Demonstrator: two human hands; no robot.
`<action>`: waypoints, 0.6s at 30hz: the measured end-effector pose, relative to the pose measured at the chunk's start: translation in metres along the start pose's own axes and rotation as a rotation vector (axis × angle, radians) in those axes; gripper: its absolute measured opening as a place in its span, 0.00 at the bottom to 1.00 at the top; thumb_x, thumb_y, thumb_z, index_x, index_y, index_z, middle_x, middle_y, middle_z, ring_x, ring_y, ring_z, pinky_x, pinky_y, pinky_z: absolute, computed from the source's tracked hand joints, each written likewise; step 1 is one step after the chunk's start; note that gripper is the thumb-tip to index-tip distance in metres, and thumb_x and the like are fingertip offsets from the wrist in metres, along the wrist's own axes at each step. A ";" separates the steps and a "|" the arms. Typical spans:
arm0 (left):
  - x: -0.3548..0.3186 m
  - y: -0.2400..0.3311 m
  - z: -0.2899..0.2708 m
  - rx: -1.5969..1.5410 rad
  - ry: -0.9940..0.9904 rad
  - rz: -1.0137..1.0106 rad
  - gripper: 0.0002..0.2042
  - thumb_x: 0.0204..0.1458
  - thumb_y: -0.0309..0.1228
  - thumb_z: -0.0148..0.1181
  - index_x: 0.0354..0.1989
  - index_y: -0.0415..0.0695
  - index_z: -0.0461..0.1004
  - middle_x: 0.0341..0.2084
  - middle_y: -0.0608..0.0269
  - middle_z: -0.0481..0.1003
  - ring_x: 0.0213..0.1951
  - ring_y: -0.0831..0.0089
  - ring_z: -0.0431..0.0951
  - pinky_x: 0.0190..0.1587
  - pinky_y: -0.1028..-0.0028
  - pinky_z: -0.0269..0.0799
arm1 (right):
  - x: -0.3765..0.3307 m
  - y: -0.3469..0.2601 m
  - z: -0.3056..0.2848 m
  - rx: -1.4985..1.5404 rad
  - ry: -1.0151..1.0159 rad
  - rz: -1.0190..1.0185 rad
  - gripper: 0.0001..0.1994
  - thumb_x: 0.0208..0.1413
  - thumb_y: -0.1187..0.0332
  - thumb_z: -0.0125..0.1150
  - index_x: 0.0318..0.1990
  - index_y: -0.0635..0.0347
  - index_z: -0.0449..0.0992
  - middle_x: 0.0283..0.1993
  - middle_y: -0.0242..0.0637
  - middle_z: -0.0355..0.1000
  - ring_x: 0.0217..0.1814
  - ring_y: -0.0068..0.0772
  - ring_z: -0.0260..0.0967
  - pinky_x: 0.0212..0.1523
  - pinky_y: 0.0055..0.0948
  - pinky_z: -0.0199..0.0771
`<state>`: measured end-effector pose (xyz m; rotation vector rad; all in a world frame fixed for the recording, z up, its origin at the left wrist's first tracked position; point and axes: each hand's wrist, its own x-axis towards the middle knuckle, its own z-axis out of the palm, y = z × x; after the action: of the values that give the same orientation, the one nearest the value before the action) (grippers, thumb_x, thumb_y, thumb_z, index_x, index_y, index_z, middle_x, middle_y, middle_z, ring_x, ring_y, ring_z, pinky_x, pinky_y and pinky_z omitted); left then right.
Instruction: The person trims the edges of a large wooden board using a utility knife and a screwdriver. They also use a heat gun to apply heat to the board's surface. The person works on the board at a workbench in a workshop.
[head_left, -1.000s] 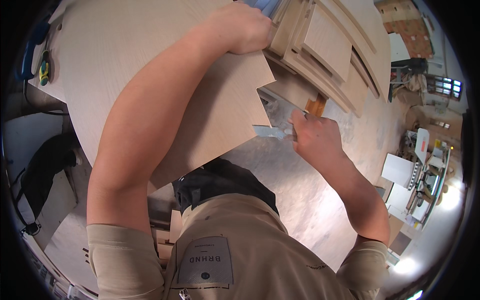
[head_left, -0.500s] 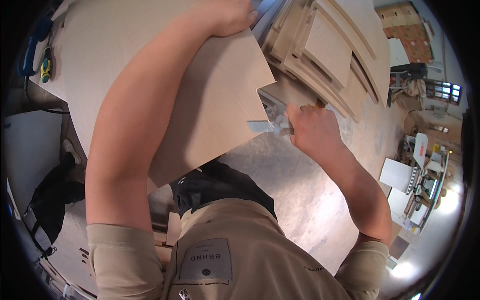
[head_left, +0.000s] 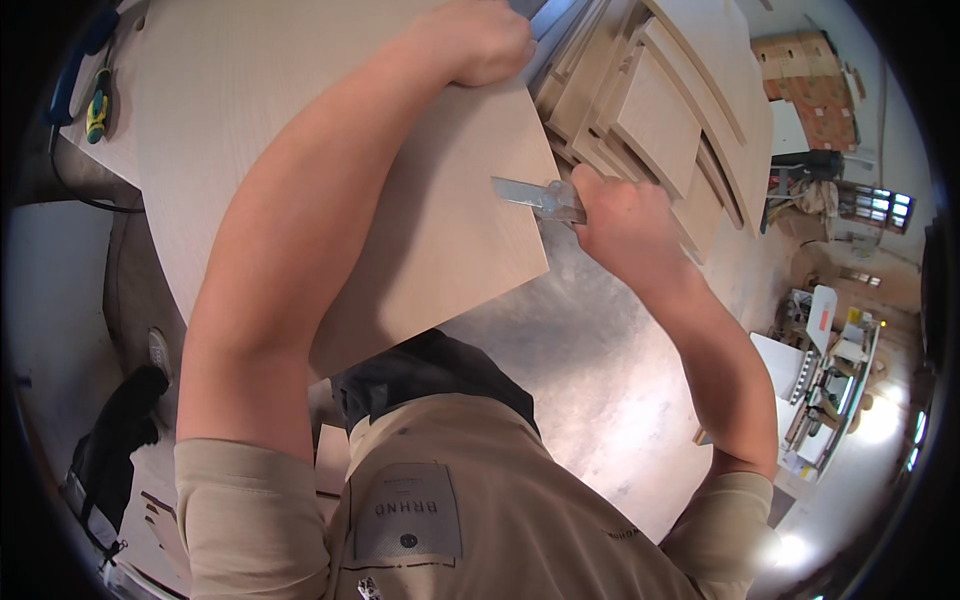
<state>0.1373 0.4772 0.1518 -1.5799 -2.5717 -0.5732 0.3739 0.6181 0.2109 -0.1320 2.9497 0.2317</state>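
Note:
A large pale wooden panel (head_left: 440, 240) reaches across the work surface, its corner jutting out over the floor. At its far right edge my left hand (head_left: 490, 45) is closed and rests against it; the fingertips are hidden. My right hand (head_left: 625, 225) is wrapped round the handle of a flat-bladed knife (head_left: 525, 195). Its grey blade, with a slanted tip, points left and overlaps the panel's right edge in view. Whether the blade touches the wood I cannot tell.
Several cut boards (head_left: 660, 120) lie stacked beyond my right hand. A green-and-yellow screwdriver (head_left: 98, 105) and a dark blue tool (head_left: 70, 85) lie at far left. At right stands a bench with equipment (head_left: 830, 370). Another person's dark-clothed leg (head_left: 115, 440) shows at lower left.
My right hand and the knife have moved farther away along the panel's right edge, and a notch seen there earlier is now covered. My left hand has shifted slightly right.

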 end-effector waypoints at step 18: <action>0.008 0.005 -0.008 0.042 -0.133 -0.127 0.20 0.56 0.40 0.49 0.32 0.38 0.85 0.40 0.47 0.84 0.51 0.51 0.79 0.62 0.60 0.69 | -0.063 0.013 0.018 0.197 -0.109 -0.067 0.14 0.40 0.71 0.69 0.34 0.55 0.71 0.27 0.38 0.74 0.28 0.48 0.74 0.29 0.44 0.73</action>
<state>0.1370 0.4831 0.1629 -1.4984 -2.7779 -0.4340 0.4377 0.6381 0.2066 -0.1846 2.8337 -0.0593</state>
